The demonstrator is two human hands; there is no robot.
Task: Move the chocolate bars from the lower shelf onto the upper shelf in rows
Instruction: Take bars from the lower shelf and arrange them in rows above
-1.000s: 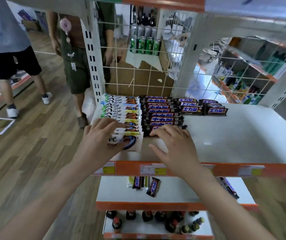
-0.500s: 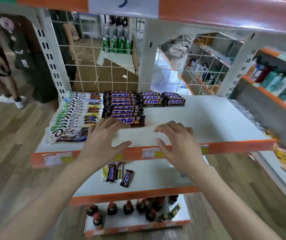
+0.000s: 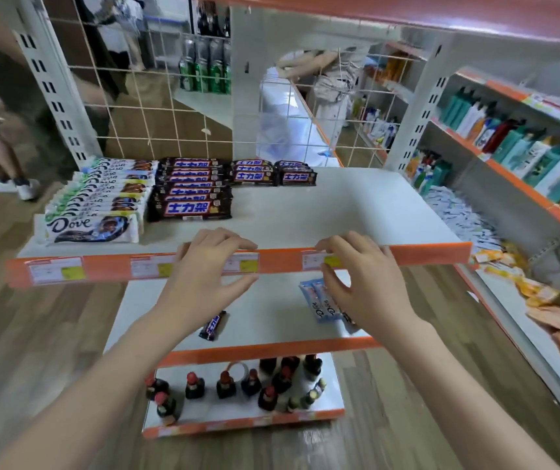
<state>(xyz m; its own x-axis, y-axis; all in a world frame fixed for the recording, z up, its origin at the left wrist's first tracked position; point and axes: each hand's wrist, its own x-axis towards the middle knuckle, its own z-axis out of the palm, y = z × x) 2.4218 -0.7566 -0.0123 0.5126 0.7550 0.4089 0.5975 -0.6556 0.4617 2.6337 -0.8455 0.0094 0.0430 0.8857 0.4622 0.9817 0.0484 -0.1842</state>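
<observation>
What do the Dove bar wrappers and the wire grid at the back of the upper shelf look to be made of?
Dove bar wrappers: likely glossy plastic film, judging by the sheen and printed lettering. Wire grid: probably metal wire with a pale coating; thin straight rods crossing in squares.

On the upper shelf [image 3: 339, 212], Dove bars [image 3: 99, 198] lie in a row at the left, Snickers rows [image 3: 193, 188] just right of them. Below, on the lower shelf [image 3: 271, 320], a Snickers bar [image 3: 213, 325] lies left of two Dove bars [image 3: 319, 300]. Bottles [image 3: 237, 385] stand on the bottom shelf [image 3: 204, 420].
</observation>
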